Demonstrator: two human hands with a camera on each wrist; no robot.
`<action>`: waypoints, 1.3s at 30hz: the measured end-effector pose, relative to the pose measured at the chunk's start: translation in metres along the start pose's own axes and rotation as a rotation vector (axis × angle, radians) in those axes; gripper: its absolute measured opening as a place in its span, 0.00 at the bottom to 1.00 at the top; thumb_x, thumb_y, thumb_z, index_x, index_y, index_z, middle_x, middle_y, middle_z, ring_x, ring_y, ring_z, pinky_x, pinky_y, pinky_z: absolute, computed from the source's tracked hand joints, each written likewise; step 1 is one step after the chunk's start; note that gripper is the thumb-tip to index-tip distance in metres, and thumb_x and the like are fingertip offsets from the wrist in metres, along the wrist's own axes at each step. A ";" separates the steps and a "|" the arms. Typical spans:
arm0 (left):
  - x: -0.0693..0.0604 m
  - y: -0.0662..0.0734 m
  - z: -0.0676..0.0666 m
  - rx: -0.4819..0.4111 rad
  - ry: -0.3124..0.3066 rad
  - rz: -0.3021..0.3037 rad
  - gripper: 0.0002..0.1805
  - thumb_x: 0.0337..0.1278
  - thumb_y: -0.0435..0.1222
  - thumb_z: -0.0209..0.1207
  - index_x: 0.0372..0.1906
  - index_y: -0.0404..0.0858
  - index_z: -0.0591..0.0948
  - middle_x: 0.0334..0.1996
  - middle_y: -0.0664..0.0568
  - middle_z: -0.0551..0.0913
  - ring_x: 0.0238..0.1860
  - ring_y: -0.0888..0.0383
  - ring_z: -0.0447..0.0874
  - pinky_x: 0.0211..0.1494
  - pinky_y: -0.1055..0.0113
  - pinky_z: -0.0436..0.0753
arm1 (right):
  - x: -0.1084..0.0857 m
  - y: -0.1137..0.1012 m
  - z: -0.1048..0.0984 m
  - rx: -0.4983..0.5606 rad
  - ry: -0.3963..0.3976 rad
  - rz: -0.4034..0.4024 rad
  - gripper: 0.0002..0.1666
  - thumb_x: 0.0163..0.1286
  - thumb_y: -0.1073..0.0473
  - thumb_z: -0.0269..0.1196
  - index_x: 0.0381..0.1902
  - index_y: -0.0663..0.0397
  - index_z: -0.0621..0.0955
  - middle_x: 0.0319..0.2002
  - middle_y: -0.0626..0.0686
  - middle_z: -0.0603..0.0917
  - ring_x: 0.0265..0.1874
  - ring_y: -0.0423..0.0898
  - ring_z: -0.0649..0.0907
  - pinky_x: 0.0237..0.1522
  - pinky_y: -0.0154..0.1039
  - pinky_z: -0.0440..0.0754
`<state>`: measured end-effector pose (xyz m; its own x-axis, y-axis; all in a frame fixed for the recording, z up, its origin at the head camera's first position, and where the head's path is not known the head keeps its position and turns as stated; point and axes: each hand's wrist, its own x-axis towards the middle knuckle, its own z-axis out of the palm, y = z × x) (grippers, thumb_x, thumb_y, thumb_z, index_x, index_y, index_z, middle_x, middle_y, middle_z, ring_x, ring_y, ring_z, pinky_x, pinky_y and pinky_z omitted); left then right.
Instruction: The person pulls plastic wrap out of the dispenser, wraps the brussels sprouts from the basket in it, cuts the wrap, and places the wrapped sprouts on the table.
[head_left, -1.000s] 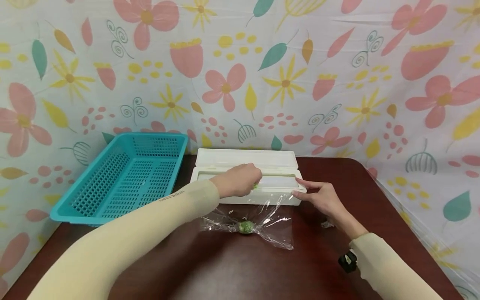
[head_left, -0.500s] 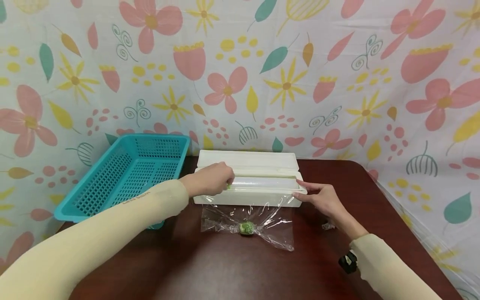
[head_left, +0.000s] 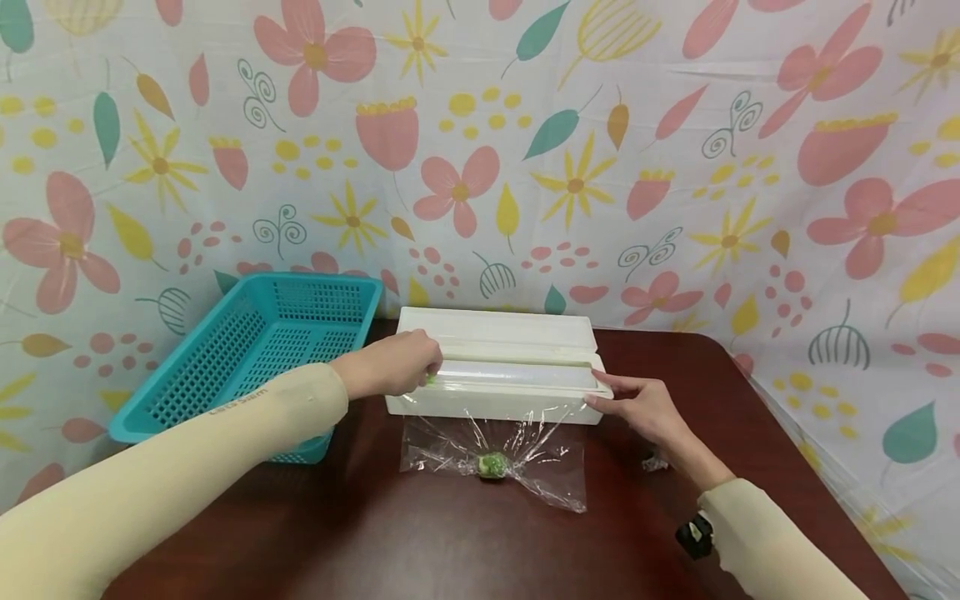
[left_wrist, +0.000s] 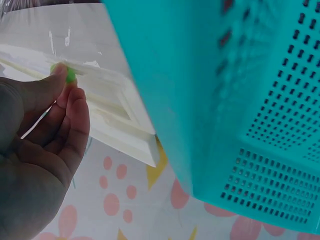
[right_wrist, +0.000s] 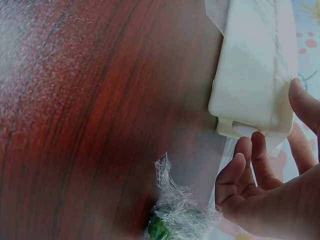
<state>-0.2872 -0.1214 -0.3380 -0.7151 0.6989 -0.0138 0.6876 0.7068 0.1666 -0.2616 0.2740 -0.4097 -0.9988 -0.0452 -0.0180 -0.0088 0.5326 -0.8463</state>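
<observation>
In the head view, my left hand (head_left: 393, 362) is at the left part of a white cling film dispenser (head_left: 491, 406) with its lid raised. Its thumb and fingers pinch a small green slide cutter (left_wrist: 70, 75), clearer in the left wrist view. My right hand (head_left: 652, 408) holds the dispenser's right end between thumb and fingers. A film roll (head_left: 517, 373) lies inside. From the front edge a clear film sheet (head_left: 558, 475) hangs onto the table, gathered and twisted around a green vegetable piece (head_left: 492, 465), whose kind I cannot tell.
A turquoise perforated basket (head_left: 161, 421) stands left of the dispenser, beneath my left forearm. Another film-wrapped green piece (right_wrist: 160, 227) lies by my right wrist. Behind the dark red-brown table (head_left: 450, 550) hangs a flowered cloth (head_left: 480, 167).
My left hand has slid leftward along the dispenser's front edge with the green cutter, uncovering more of the roll. The right hand keeps its hold on the right end.
</observation>
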 end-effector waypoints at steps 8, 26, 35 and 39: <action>-0.013 -0.006 -0.007 0.043 -0.015 -0.047 0.27 0.53 0.16 0.60 0.16 0.46 0.64 0.15 0.60 0.53 0.22 0.60 0.48 0.27 0.67 0.56 | 0.000 -0.001 0.001 0.013 0.010 0.009 0.39 0.63 0.46 0.79 0.69 0.50 0.80 0.66 0.65 0.80 0.59 0.54 0.74 0.46 0.31 0.72; -0.016 -0.007 -0.008 0.067 -0.014 -0.090 0.27 0.49 0.15 0.58 0.16 0.47 0.61 0.16 0.59 0.50 0.21 0.60 0.47 0.25 0.67 0.54 | 0.000 -0.001 0.001 0.007 0.011 0.020 0.40 0.63 0.45 0.79 0.70 0.51 0.80 0.66 0.66 0.79 0.49 0.54 0.71 0.38 0.38 0.70; -0.018 -0.009 -0.011 0.062 -0.031 -0.095 0.26 0.52 0.16 0.59 0.16 0.47 0.65 0.15 0.59 0.54 0.21 0.59 0.50 0.24 0.67 0.57 | 0.000 0.000 0.001 0.000 0.014 0.003 0.39 0.64 0.45 0.79 0.69 0.51 0.80 0.63 0.65 0.81 0.49 0.53 0.73 0.38 0.38 0.71; -0.019 -0.009 -0.012 0.063 -0.032 -0.105 0.25 0.54 0.16 0.60 0.16 0.46 0.68 0.15 0.58 0.58 0.21 0.59 0.53 0.24 0.67 0.59 | 0.000 0.000 0.000 -0.007 0.014 0.001 0.39 0.64 0.45 0.78 0.69 0.51 0.80 0.62 0.64 0.82 0.48 0.54 0.73 0.38 0.37 0.72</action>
<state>-0.2816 -0.1424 -0.3278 -0.7800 0.6230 -0.0592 0.6163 0.7811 0.1002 -0.2618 0.2741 -0.4095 -0.9994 -0.0328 -0.0108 -0.0086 0.5384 -0.8426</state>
